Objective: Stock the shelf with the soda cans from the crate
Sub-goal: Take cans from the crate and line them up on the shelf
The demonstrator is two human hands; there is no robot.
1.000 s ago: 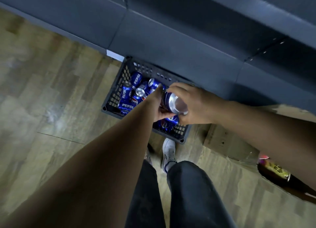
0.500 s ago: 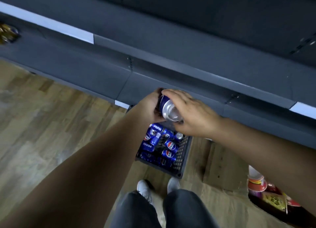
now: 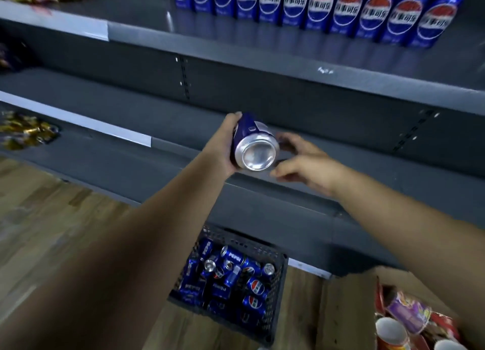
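Head view, stocking in progress. The left hand (image 3: 223,150) grasps a blue aluminium soda can (image 3: 256,150) round its side, the can tilted with its bare silver base toward the camera. It is held in the air in front of the dark grey middle shelf (image 3: 131,103), level with that shelf's front edge and well above the floor. The right hand (image 3: 307,166) is released, its fingers loosely spread just beside the can; whether they touch it cannot be told. On the dark grey upper shelf (image 3: 236,48) a row of upright blue cans (image 3: 322,11) already runs toward the right edge, set back from the front edge. The black perforated plastic crate (image 3: 237,235) stands on the wooden floor (image 3: 52,218) at the foot of the shelving and holds many loose blue cans (image 3: 231,276) lying at mixed angles. A brown cardboard box (image 3: 349,310) of paper cups sits right of the crate. Judgement: the task is partly done; one row is placed, the held can is not yet shelved, and a good many cans remain in the crate.
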